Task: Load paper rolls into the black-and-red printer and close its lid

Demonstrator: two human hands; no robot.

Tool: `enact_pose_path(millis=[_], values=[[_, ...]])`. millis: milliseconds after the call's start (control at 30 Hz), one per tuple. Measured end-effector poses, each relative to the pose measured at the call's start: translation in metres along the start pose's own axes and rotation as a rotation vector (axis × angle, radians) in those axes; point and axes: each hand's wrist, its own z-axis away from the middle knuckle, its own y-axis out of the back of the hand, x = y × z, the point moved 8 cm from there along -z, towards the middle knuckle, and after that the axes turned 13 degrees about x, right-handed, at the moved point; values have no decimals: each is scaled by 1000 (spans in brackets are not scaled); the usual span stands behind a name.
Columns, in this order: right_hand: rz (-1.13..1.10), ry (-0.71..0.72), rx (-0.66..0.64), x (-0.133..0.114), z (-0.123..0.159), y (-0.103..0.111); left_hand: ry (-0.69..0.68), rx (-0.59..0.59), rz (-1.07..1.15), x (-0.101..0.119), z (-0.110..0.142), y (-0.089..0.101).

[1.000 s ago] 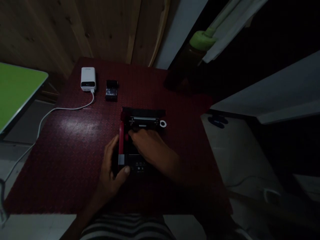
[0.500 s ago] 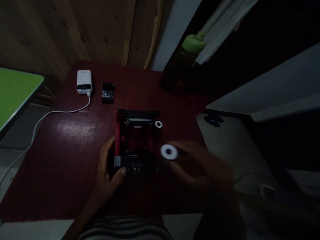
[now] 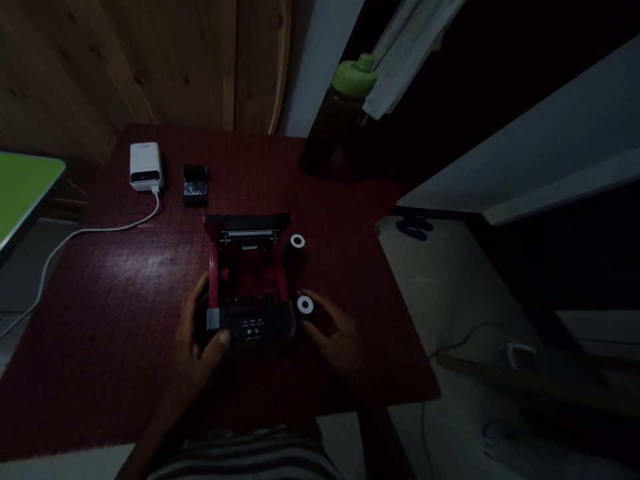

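Observation:
In front of me on the dark red table sits a small red and black printer (image 3: pixel 250 323), its lid raised at the back and its red inner compartment exposed. My left hand (image 3: pixel 195 343) grips the printer's front left corner, thumb on top of the control panel and fingers along the side. At the right of the printer, my right hand (image 3: pixel 337 337) holds a small roll with a white ring-shaped end (image 3: pixel 305 305) between thumb and fingers, close to the table. A second small roll (image 3: pixel 297 241) stands behind it, beside the printer's lid.
A white power bank (image 3: pixel 145 165) with a white cable lies at the back left of the table (image 3: pixel 135 320). Next to it is a small black object with a shiny middle (image 3: pixel 195 185). A green-capped bottle (image 3: pixel 333 113) stands at the back. A green tabletop (image 3: pixel 25 190) borders the left.
My right hand has brought the roll down and nearer to the printer's right side. My left hand keeps its hold on the printer. The whole view has shifted slightly.

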Motion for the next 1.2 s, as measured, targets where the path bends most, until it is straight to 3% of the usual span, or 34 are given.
enact_pose_path(millis=[133,200,267,333,400,500,600,733,800,867,933,1033,1133,1200], values=[[-22,-89,-186,-10,-10,24,4,15,-2,-4,1,2],[-38,-96,-159,-19,-31,35,-7,22,-7,-6,2,2],[-15,-38,-48,-27,-60,38,-17,22,-7,-7,3,3],[64,71,-4,-34,-87,21,-9,14,-10,-7,4,3],[75,115,-40,-34,-108,-8,4,9,-15,-9,4,2],[65,148,-70,-31,-123,-42,-18,19,-6,-8,3,1],[69,157,-49,-35,-120,-43,-47,23,17,-3,2,0],[79,186,-34,-79,-94,9,13,-17,23,-1,2,-1],[126,294,-158,-117,-72,29,8,-11,33,1,3,-1],[232,465,-335,-153,-47,30,-9,-7,32,4,2,0],[346,654,-439,-176,-28,12,-7,-26,21,4,2,-1],[526,815,-486,-183,-15,-40,-38,-38,23,6,2,-2],[785,790,-575,-172,-14,-91,-60,-51,33,8,2,-2],[890,734,-632,-168,-14,-109,-40,-60,35,7,3,-3]])
